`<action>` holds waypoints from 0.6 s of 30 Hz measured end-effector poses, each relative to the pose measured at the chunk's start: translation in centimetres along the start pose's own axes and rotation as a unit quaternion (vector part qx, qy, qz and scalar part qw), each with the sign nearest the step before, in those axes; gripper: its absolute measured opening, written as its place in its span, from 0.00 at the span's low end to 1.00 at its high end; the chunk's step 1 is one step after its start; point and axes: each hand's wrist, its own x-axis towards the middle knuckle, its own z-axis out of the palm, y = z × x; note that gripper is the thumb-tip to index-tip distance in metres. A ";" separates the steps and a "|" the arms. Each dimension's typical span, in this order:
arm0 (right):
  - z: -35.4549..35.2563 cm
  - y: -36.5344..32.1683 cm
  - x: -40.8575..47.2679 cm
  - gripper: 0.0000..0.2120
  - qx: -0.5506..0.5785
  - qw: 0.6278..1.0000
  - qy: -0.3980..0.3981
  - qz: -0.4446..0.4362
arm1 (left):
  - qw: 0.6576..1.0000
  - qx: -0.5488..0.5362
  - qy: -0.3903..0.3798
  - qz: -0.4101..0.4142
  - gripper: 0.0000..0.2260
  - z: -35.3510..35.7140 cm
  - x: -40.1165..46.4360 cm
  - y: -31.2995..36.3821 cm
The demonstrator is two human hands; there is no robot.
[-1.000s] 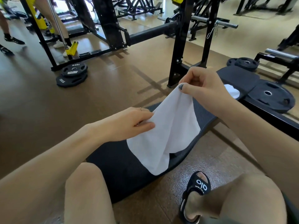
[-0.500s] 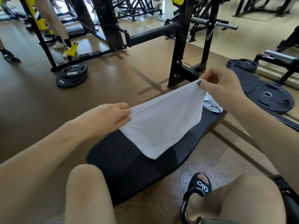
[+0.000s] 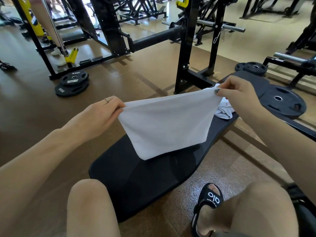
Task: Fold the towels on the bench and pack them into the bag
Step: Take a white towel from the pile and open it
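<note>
A white towel (image 3: 167,124), doubled over, hangs stretched between my two hands above the black padded bench (image 3: 147,183). My left hand (image 3: 100,115) pinches its left top corner, and my right hand (image 3: 239,94) pinches the right top corner, a little higher and farther away. The towel's lower corner hangs just over the bench pad. A second white towel (image 3: 224,111) lies crumpled on the bench behind the held one, partly hidden by it and by my right hand. No bag is in view.
My bare knees fill the bottom corners, and a black sandalled foot (image 3: 210,202) rests on the brown floor at right. A black rack upright (image 3: 186,48) stands beyond the bench. Weight plates lie on the floor at left (image 3: 72,84) and at right (image 3: 280,101).
My hands have moved apart and pulled the towel's top edge taut. The towel has risen off the bench, uncovering the crumpled towel behind it.
</note>
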 end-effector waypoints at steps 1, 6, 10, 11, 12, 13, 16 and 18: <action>-0.1 0.1 -0.1 0.07 -0.008 1.000 -0.004 0.000 | 1.000 0.005 0.006 0.003 0.07 0.0 0.1 0.1; -1.0 0.5 -0.2 0.08 -0.045 0.999 -0.020 0.020 | 0.999 -0.001 0.034 -0.011 0.08 0.1 0.6 0.5; -1.5 0.6 0.0 0.08 -0.072 0.997 -0.032 0.018 | 0.999 0.001 0.031 -0.013 0.07 -0.1 0.9 0.5; -1.7 0.6 0.0 0.08 -0.075 0.996 -0.035 0.016 | 0.999 0.011 0.031 -0.007 0.07 -0.2 1.0 0.5; -1.9 0.5 0.1 0.08 -0.076 0.996 -0.039 0.017 | 0.999 0.019 0.032 -0.003 0.06 -0.3 1.0 0.5; -2.1 0.5 0.1 0.07 -0.076 0.996 -0.044 0.018 | 0.999 0.024 0.033 -0.003 0.06 -0.4 1.0 0.5; -2.4 0.4 0.0 0.05 -0.075 0.995 -0.065 0.020 | 0.999 0.025 0.033 -0.015 0.05 -0.7 1.3 0.7; -2.4 0.0 -0.3 0.05 -0.052 0.994 -0.090 0.020 | 0.999 0.025 0.038 -0.012 0.06 -0.8 1.4 0.6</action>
